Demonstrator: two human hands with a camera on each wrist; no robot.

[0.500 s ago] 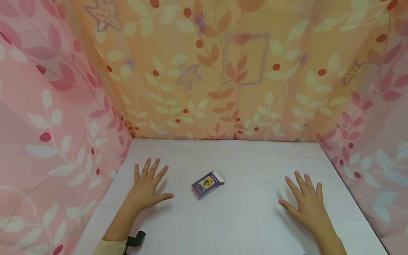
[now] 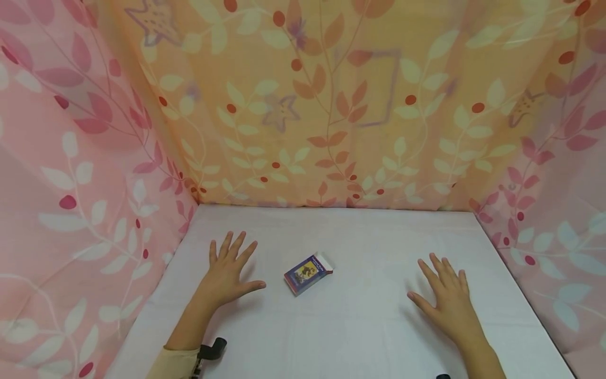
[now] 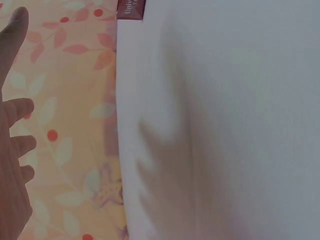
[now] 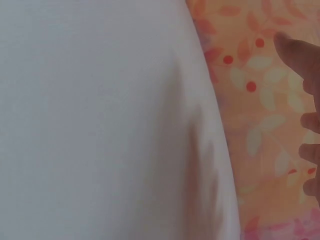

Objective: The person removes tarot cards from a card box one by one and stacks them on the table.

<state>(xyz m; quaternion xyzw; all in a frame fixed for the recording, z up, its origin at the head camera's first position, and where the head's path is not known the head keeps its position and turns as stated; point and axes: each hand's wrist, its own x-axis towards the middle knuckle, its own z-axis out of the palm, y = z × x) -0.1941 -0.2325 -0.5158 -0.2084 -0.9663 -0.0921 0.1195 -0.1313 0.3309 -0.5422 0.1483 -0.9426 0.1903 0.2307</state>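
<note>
A small blue card box (image 2: 305, 273) with a picture on its front lies at a slant on the white table, its white end flap (image 2: 324, 261) standing out at the upper right. To its left, my left hand (image 2: 226, 276) hovers with fingers spread and thumb pointing at the box. My right hand (image 2: 447, 300) is farther off on the other side, fingers also spread, above its own shadow. Both hands hold nothing. In the left wrist view a dark red end of the box (image 3: 131, 9) shows at the top edge, beside the left hand (image 3: 14, 145).
The white tabletop (image 2: 350, 337) is bordered by a yellow-orange leaf-print curtain (image 2: 326, 105) at the back and pink ones (image 2: 94, 173) at the sides. A black wrist-camera mount (image 2: 214, 349) sticks out by the left sleeve (image 2: 175, 363).
My left hand has shifted right and slightly up, nearer the box. My right hand has moved a little to the left. The box stays where it was.
</note>
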